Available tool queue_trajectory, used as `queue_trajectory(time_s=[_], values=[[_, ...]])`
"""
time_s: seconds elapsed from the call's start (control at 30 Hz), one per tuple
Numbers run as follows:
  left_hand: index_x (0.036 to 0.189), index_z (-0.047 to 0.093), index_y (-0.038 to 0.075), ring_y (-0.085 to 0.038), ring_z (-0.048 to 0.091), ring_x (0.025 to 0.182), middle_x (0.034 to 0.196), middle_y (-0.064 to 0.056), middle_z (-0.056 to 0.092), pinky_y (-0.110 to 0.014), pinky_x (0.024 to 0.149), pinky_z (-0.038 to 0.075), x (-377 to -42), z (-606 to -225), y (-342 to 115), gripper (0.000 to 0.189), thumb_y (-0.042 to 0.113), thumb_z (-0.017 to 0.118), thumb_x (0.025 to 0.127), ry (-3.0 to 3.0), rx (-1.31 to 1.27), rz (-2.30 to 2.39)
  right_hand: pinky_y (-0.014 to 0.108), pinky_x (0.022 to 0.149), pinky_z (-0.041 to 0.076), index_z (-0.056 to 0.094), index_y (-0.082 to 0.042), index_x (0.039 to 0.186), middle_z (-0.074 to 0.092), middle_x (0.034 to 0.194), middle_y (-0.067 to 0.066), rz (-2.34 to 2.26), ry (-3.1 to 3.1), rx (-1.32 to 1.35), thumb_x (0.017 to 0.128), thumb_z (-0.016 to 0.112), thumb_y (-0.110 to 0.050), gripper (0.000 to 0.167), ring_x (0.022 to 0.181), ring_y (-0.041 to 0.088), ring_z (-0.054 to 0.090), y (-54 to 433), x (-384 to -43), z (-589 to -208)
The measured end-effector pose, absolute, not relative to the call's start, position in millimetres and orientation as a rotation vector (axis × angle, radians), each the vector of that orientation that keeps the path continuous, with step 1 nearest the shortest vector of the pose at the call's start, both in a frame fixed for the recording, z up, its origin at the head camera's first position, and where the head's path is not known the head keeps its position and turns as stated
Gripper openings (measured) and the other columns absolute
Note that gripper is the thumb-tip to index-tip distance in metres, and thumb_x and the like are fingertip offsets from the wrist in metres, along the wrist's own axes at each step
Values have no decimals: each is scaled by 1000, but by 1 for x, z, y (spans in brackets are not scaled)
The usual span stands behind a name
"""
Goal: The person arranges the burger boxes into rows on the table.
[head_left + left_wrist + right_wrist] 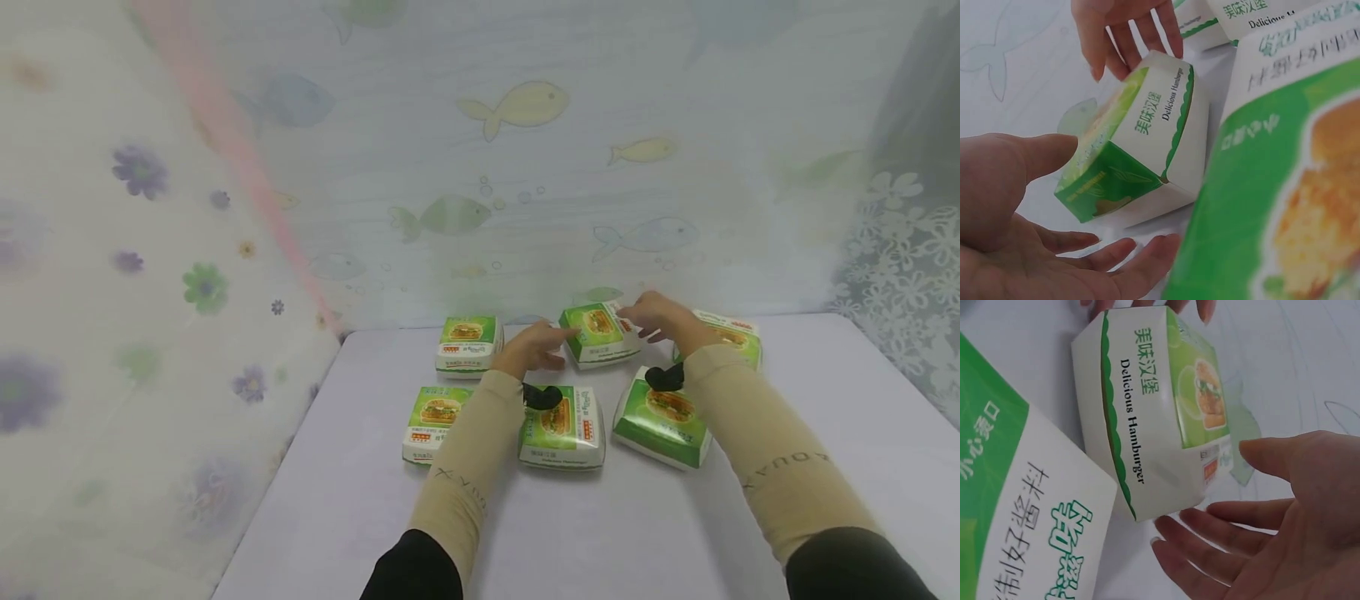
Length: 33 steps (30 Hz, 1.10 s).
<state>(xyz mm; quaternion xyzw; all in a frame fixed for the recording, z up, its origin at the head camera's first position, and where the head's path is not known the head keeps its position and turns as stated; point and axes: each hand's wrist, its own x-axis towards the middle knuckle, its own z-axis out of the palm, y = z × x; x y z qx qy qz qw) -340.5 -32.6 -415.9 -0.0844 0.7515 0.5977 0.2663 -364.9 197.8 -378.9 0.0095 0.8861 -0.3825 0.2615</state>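
Observation:
Between my two hands, at the back middle of the table, sits a green and white hamburger box point(598, 335), printed "Delicious Hamburger". Its lid is closed and it stands a little askew. My left hand point(531, 348) is at its left side with fingers spread and thumb apart, as the left wrist view shows. From the other side my right hand point(663, 321) reaches in, its fingertips point(1188, 517) right at the box's edge. Neither hand is curled round the box. Below my wrists lie a front middle box point(581, 437) and a tilted front right box point(663, 429).
More hamburger boxes of the same kind stand around: one at back left point(467, 343), one at front left point(431, 421) partly behind my left sleeve, one at back right point(742, 337) behind my right hand. A fish-patterned curtain point(360, 167) hangs along the white table's point(600, 542) back edge.

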Motion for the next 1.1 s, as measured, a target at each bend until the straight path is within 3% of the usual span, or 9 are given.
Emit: queue_trajectory(time_s=[0.23, 0.4, 0.5, 0.57, 0.67, 0.73, 0.97, 1.1], values=[[164, 11, 3, -40, 59, 126, 156, -28, 39, -43, 102, 54, -344, -421, -30, 90, 28, 70, 100, 1973, -305, 1653, 51, 105, 50, 27, 20, 149, 40, 146, 36, -1009, 2381, 34, 106, 44, -31, 69, 132, 48, 49, 196, -367, -385], [162, 18, 1, -39, 60, 124, 152, -27, 44, -42, 99, 56, -344, -421, -30, 85, 28, 70, 100, 1957, -312, 1628, 48, 99, 55, 35, 20, 146, 45, 142, 33, -980, 2392, 29, 106, 45, -28, 63, 126, 44, 55, 196, -367, -387], [159, 24, -1, -39, 59, 126, 147, -26, 49, -43, 100, 55, -343, -419, -30, 79, 29, 67, 101, 1957, -282, 1606, 45, 92, 58, 48, 19, 135, 54, 133, 32, -944, 2433, -17, 102, 50, -27, 56, 117, 41, 63, 198, -366, -387], [158, 27, -2, -39, 58, 127, 144, -26, 51, -44, 101, 54, -343, -417, -32, 75, 30, 65, 102, 1966, -260, 1596, 41, 84, 60, 59, 17, 121, 64, 118, 28, -917, 2466, -64, 99, 53, -27, 49, 105, 37, 69, 200, -365, -385], [159, 29, -1, -40, 57, 128, 145, -26, 51, -46, 103, 53, -344, -415, -34, 70, 31, 61, 105, 1985, -232, 1594, 40, 78, 61, 65, 12, 104, 71, 98, 21, -892, 2478, -108, 99, 55, -30, 43, 90, 31, 73, 201, -363, -382], [158, 31, 0, -39, 57, 128, 146, -25, 50, -47, 104, 52, -345, -415, -36, 66, 32, 58, 106, 2002, -217, 1587, 40, 78, 61, 67, 10, 102, 74, 93, 19, -886, 2464, -123, 102, 55, -32, 43, 86, 29, 74, 199, -361, -380], [155, 35, -2, -36, 60, 124, 145, -24, 51, -45, 104, 52, -345, -416, -42, 65, 39, 53, 108, 2100, -162, 1493, 43, 80, 62, 51, 19, 127, 71, 108, 29, -811, 2511, -81, 106, 50, -33, 56, 91, 35, 75, 194, -351, -368], [157, 31, -2, -35, 61, 120, 149, -26, 47, -44, 103, 52, -343, -415, -44, 69, 42, 52, 107, 2133, -131, 1440, 46, 86, 60, 40, 22, 138, 57, 129, 39, -766, 2596, -43, 106, 47, -32, 63, 104, 43, 70, 196, -350, -362]])
